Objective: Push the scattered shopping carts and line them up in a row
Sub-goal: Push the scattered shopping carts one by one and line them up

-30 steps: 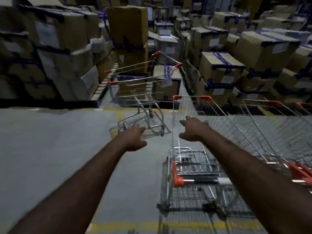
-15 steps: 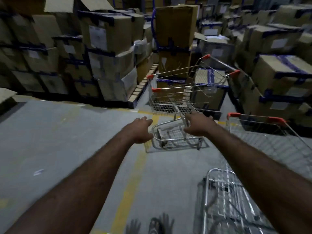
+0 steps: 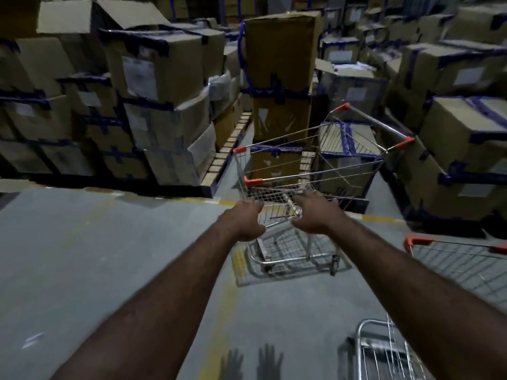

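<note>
A wire shopping cart (image 3: 315, 171) with orange corner caps stands ahead of me on the grey floor, its handle bar (image 3: 375, 123) at the far end. Both of my arms reach out to its near end. My left hand (image 3: 242, 220) is at the lower left of the basket front, its fingers hidden behind the back of the hand. My right hand (image 3: 314, 212) has its fingers spread against the basket's lower wire, thumb apart. A second cart (image 3: 461, 261) stands at the right edge, and part of another cart frame (image 3: 384, 349) shows at bottom right.
Stacks of taped cardboard boxes (image 3: 159, 86) on pallets wall in the left, back and right. A tall box (image 3: 279, 50) stands right behind the cart. A yellow floor line (image 3: 222, 325) runs toward me. Open grey floor (image 3: 82, 256) lies at left.
I have moved closer to the lone cart and turned left. Both hands have reached its near end. The row of carts has slid toward the right edge.
</note>
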A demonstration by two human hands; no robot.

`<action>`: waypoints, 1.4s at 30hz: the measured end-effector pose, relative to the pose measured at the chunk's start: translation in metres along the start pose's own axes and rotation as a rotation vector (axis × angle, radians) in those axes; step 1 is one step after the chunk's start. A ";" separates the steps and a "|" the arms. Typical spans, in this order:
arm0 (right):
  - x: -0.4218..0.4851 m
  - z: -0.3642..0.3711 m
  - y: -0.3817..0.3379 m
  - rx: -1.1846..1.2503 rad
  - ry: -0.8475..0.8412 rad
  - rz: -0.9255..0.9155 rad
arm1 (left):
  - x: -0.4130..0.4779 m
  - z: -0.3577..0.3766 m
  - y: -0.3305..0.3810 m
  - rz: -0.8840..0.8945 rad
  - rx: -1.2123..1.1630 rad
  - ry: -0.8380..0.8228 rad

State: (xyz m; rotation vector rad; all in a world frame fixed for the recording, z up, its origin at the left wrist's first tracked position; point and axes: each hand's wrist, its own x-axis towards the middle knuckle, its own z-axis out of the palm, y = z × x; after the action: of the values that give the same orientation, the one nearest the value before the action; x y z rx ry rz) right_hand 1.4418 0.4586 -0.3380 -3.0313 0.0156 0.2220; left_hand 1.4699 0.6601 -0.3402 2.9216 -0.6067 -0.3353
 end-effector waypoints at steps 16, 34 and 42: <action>0.234 0.002 0.145 -0.076 -0.073 0.210 | 0.323 0.047 0.003 0.058 -0.091 -0.055; 0.367 0.048 0.231 -0.160 -0.326 0.191 | 0.433 0.091 -0.046 0.022 0.178 -0.140; 0.393 0.037 0.192 0.116 -0.341 0.085 | 0.491 0.042 -0.062 -0.296 0.217 -0.259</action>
State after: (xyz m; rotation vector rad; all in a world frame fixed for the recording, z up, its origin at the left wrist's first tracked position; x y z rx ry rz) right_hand 1.8223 0.2705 -0.4511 -2.8392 0.1255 0.7145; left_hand 1.9214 0.5131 -0.4846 3.2078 -0.2477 -0.7347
